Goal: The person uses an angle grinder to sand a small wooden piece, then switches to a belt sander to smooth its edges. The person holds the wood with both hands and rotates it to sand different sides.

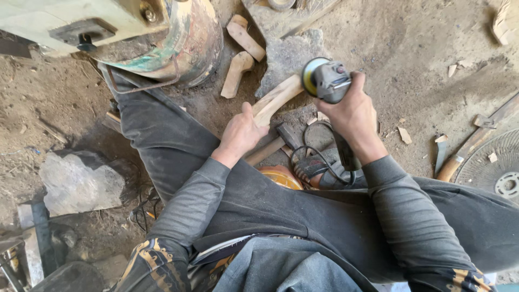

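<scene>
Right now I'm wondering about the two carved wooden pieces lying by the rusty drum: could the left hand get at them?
Probably not yet: the left hand grips the wooden workpiece; the wooden pieces lie beyond it, unobstructed.

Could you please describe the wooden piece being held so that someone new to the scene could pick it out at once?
Start at the big rusty drum at the top. Just right of it, a flat grey stone lies on the dirt. The curved pale wooden piece slants across its lower edge; unlike the two loose wooden pieces nearby, the left hand grips it, and the angle grinder touches its upper end.

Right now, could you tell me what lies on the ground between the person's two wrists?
In the head view, a hammer and loops of black cable lie between the left hand and right hand.
</scene>
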